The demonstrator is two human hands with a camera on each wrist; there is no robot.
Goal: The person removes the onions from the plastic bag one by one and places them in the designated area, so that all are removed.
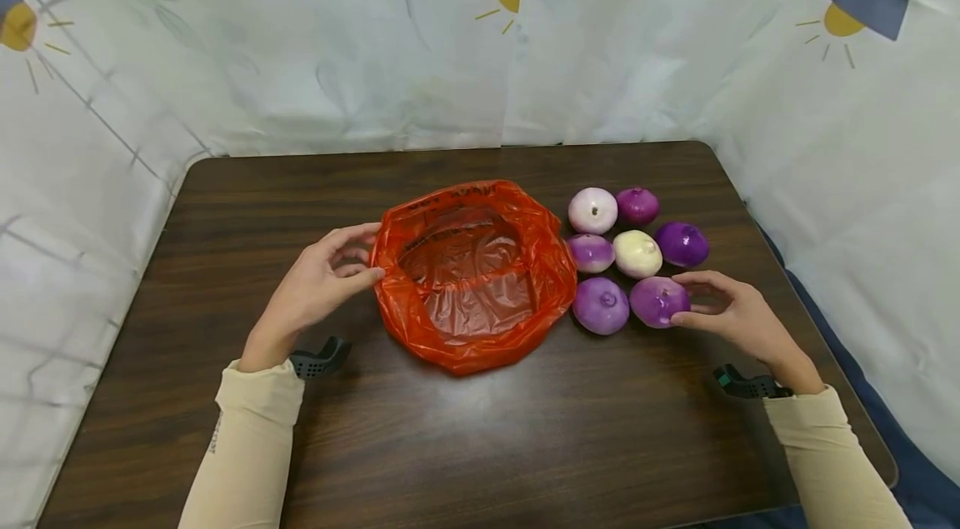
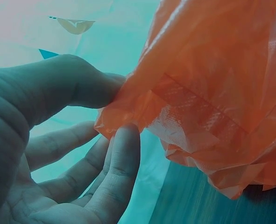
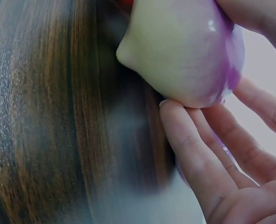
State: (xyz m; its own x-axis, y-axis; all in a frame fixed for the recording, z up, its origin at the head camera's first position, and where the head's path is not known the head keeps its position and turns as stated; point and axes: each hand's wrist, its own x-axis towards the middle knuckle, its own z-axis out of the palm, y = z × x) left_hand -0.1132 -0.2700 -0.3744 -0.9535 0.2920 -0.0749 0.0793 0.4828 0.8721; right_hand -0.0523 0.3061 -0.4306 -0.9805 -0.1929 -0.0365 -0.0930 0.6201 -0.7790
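Note:
A red plastic bag [image 1: 480,346] stands on the table with its mouth spread wide and its rim rolled outward. My left hand [image 1: 322,279] pinches the bag's left rim between thumb and fingers; the left wrist view shows the thin plastic [image 2: 128,107] caught there. To the bag's right, my right hand [image 1: 738,321] grips a peeled purple onion [image 1: 657,301] at the near right of a group of onions. In the right wrist view that onion [image 3: 184,51] shows a pale side with a pointed tip, thumb and fingers around it.
Several more peeled onions lie close together by the bag's right side: a white one [image 1: 592,211], a cream one [image 1: 637,254], a dark purple one [image 1: 682,244] and others. The dark wooden table [image 1: 480,446] meets a white patterned sheet [image 1: 375,54] along its back.

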